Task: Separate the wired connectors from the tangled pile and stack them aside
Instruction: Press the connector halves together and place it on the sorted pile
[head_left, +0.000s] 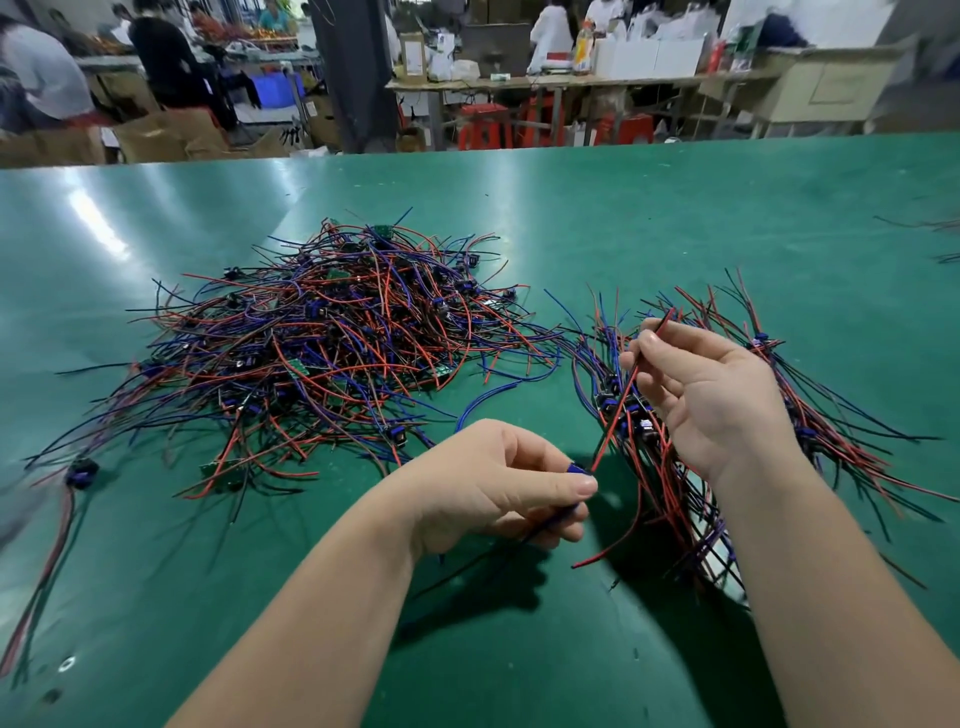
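A tangled pile (332, 343) of red, blue and black wired connectors lies on the green table (675, 208), left of centre. A sorted stack (810, 415) of the same connectors lies at the right, partly under my right arm. My left hand (498, 483) pinches a small blue connector (577, 468) in front of the pile. From it a red wire (623, 395) runs up to my right hand (706, 395), which pinches the wire near its far end, above the stack. More of its wires hang below my left hand.
A single connector (80, 470) with wires lies at the left edge. A few loose wires (940, 228) show at the far right. Beyond the table's far edge stand benches, red stools (483, 130), cardboard boxes and several people.
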